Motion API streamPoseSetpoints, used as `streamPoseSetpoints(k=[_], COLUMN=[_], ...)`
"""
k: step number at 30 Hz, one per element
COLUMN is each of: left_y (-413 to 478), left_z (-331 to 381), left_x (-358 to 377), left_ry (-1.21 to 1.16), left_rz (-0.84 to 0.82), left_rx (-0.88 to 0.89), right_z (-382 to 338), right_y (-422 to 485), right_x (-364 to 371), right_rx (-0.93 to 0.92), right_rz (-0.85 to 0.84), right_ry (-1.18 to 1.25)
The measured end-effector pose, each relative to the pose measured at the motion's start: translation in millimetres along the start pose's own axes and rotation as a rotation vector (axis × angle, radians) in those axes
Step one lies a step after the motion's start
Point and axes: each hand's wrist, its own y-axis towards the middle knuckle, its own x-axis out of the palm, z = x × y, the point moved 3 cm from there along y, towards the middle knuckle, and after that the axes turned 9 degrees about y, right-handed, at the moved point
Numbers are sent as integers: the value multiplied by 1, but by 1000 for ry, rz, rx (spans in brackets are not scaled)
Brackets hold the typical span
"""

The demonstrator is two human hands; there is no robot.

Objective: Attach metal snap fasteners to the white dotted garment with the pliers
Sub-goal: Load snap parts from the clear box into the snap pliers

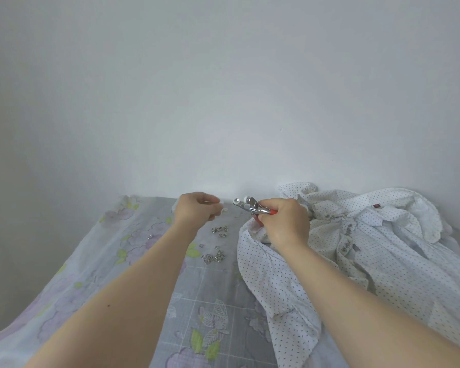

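We see a flowery sheet (pixel 149 261) with the dotted shirt (pixel 356 248) bunched on its right side. Both arms reach out long. Our right hand (pixel 286 223) is wrapped tight around the red pliers (pixel 252 207), just above the shirt. Our left hand (pixel 197 211) is curled, pinching something small and white. The little snaps (pixel 218 231) lie in heaps below the hands.

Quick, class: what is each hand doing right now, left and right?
Left hand: fingers pinched around something small and white; what it is cannot be told.
Right hand: closed around the red handles of the pliers, held above the dotted garment.
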Motion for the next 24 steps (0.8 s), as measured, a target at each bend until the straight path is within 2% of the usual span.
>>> streamPoseSetpoints(k=[5,15,21,24], left_y=[-12,-23,-23,-24], left_z=[20,28,32,33], left_x=[5,4,4,7], left_ry=[-107,-23,-30,67], left_rz=[3,-15,-131,-205], left_rx=[54,87,34,22], right_z=[-6,-9,-15,-18], right_y=[-5,-11,-14,-15], right_x=[-3,-6,-5,-7], right_rx=[-8,-28,-40,-44], right_rz=[14,6,2,-1], right_ry=[16,-36,-44,-79])
